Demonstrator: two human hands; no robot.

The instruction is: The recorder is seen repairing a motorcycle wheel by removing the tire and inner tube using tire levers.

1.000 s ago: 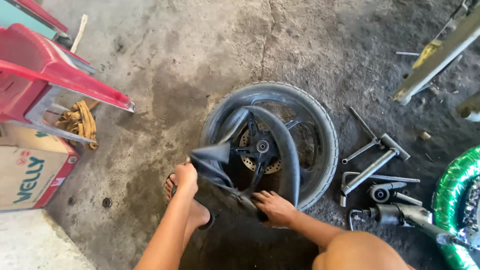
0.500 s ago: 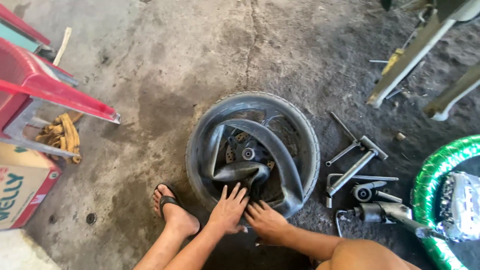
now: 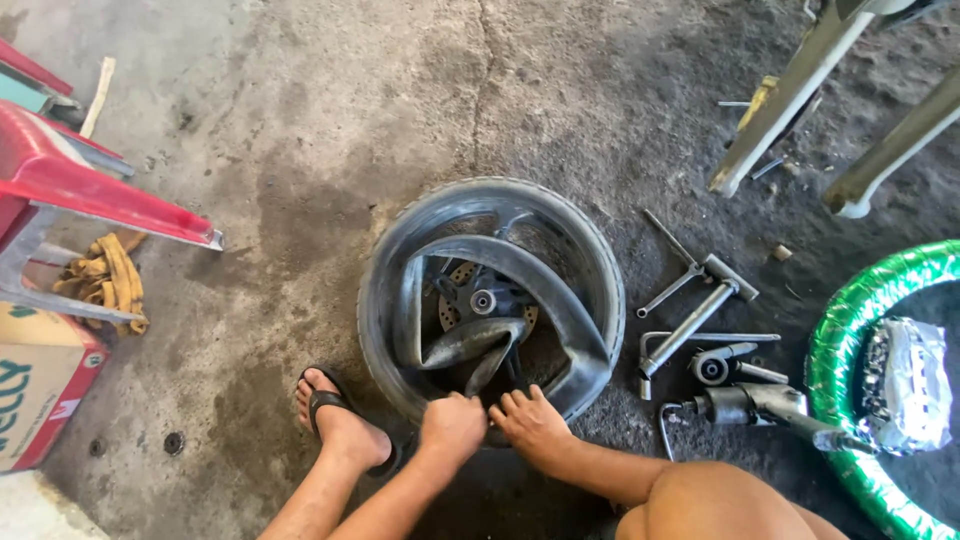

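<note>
A black motorcycle wheel with its tyre (image 3: 400, 250) lies flat on the concrete floor. A limp black inner tube (image 3: 540, 290) loops across the rim and spokes, over the hub (image 3: 485, 300). My left hand (image 3: 452, 425) is closed at the near edge of the tyre, gripping where tube and tyre meet. My right hand (image 3: 532, 420) lies beside it, fingers spread and pressing on the tyre's near rim. My foot in a black sandal (image 3: 340, 420) stands just left of the wheel.
Metal tools (image 3: 690, 310) and a power tool (image 3: 760, 405) lie right of the wheel. A green-wrapped tyre (image 3: 850, 340) with a foil package sits far right. A red plastic chair (image 3: 70, 185), a rag (image 3: 110, 280) and a cardboard box (image 3: 35, 400) are at left. Stand legs (image 3: 800, 90) rise upper right.
My left hand let the raised tube down into the wheel and came to the near rim, then closed there. My right hand stayed at the rim. The view shifted.
</note>
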